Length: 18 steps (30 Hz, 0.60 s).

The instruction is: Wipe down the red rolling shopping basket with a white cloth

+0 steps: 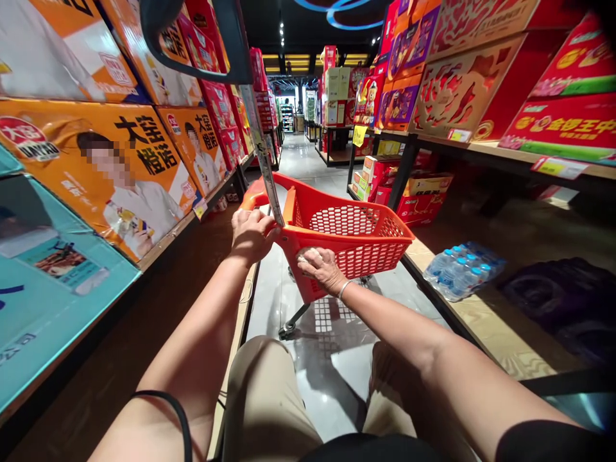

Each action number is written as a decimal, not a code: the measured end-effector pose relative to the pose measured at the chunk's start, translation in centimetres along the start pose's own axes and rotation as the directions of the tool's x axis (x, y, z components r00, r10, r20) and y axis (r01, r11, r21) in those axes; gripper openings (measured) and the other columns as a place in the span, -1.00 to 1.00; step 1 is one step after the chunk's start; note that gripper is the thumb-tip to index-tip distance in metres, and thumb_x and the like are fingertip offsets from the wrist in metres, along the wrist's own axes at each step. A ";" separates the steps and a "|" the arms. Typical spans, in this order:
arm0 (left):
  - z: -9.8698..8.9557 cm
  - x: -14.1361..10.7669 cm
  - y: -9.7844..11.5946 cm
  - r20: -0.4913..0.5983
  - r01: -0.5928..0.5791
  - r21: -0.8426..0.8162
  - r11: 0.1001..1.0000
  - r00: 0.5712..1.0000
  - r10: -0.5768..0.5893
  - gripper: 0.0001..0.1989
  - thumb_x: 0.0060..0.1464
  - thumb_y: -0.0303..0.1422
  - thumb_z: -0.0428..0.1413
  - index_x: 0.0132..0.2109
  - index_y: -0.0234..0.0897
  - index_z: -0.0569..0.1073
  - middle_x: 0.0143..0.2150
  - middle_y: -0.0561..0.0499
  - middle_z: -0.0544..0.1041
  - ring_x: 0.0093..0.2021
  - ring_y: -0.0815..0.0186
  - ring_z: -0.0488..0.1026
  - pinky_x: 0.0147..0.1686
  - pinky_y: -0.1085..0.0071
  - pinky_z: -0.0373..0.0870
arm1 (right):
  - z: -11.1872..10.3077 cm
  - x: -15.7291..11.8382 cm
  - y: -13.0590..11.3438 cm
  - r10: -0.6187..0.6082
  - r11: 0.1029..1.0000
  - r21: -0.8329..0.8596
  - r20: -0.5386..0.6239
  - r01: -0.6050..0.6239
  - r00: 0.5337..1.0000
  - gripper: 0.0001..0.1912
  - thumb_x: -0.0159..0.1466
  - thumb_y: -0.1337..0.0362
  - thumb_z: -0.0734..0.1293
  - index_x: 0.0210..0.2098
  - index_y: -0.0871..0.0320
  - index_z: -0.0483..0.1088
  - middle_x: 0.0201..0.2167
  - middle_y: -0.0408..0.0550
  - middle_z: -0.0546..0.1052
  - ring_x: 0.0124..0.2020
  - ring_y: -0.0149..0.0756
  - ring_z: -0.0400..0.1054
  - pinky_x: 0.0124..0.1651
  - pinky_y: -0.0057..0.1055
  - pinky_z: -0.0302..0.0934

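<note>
An orange-red plastic shopping cart (370,253) stands in the aisle in front of me, turned at an angle, its perforated basket with nothing visible inside. My left hand (253,234) is closed on the cart's handle end, beside an upright metal pole (264,154) that rises from it. Against the near side panel of the cart rests my right hand (321,268), its fingers bent over the panel's surface. A bracelet circles the right wrist. One caster wheel (287,332) shows below the cart.
Shelves with orange drink cartons (129,179) and a teal carton (58,276) line the left. On the right are red gift boxes (568,128) above and a pack of water bottles (459,271) on a low wooden shelf (510,340). The tiled aisle (301,154) runs ahead.
</note>
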<state>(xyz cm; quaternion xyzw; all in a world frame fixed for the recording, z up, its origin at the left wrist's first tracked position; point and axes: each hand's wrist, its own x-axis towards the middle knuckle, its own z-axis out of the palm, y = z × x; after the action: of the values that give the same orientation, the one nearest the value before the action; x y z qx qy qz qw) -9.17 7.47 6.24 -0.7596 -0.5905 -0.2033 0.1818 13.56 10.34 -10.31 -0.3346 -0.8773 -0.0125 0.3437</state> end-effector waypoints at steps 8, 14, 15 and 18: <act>0.1 -0.3 0.1 -0.028 0.020 -0.029 0.999 0.999 -0.021 -0.65 0.29 -0.11 -0.01 0.01 -0.17 0.54 -0.04 -0.08 0.49 0.08 0.05 0.25 0.30 0.03 -0.05 | 0.9 1.3 -0.4 -0.133 0.970 -0.204 0.026 0.136 0.991 -0.62 0.41 0.28 0.31 0.12 -0.32 0.44 0.22 -0.18 0.42 0.29 -0.10 0.08 0.35 0.03 -0.04; -0.1 -0.4 -0.3 -0.022 0.019 -0.065 0.998 1.000 -0.020 -0.65 0.27 -0.09 0.02 -0.04 -0.18 0.55 -0.06 -0.10 0.48 0.08 0.03 0.25 0.31 -0.05 -0.04 | 3.0 -4.8 1.5 -0.282 0.877 -0.343 0.198 0.336 0.939 -0.78 0.42 0.23 0.31 0.00 -0.19 0.49 0.16 -0.22 0.45 0.11 -0.19 0.19 0.17 -0.10 0.10; 0.0 -0.5 -0.4 -0.028 0.015 -0.064 0.998 0.999 -0.017 -0.66 0.26 -0.09 0.02 -0.03 -0.16 0.54 -0.06 -0.09 0.48 0.08 0.03 0.25 0.32 -0.06 -0.05 | 2.4 -4.7 1.7 -0.280 0.878 -0.353 0.166 0.322 0.946 -0.76 0.42 0.24 0.31 0.02 -0.20 0.48 0.17 -0.21 0.45 0.13 -0.18 0.18 0.18 -0.10 0.10; 0.5 -1.0 0.0 -0.096 0.040 -0.062 0.997 0.994 -0.046 -0.61 0.21 -0.09 0.09 0.08 -0.16 0.47 0.09 -0.13 0.45 0.16 -0.03 0.24 0.35 -0.09 -0.05 | -0.1 -2.7 2.8 -0.234 0.896 -0.395 -0.035 0.201 0.972 -0.66 0.42 0.27 0.30 0.13 -0.24 0.43 0.23 -0.17 0.41 0.27 -0.10 0.07 0.26 -0.03 0.01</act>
<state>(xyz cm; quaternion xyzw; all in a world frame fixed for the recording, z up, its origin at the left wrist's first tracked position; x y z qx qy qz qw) -9.35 6.90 5.26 -0.7411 -0.5907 -0.2615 0.1829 16.75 10.92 -12.41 -0.2951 -0.8744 -0.2382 0.3027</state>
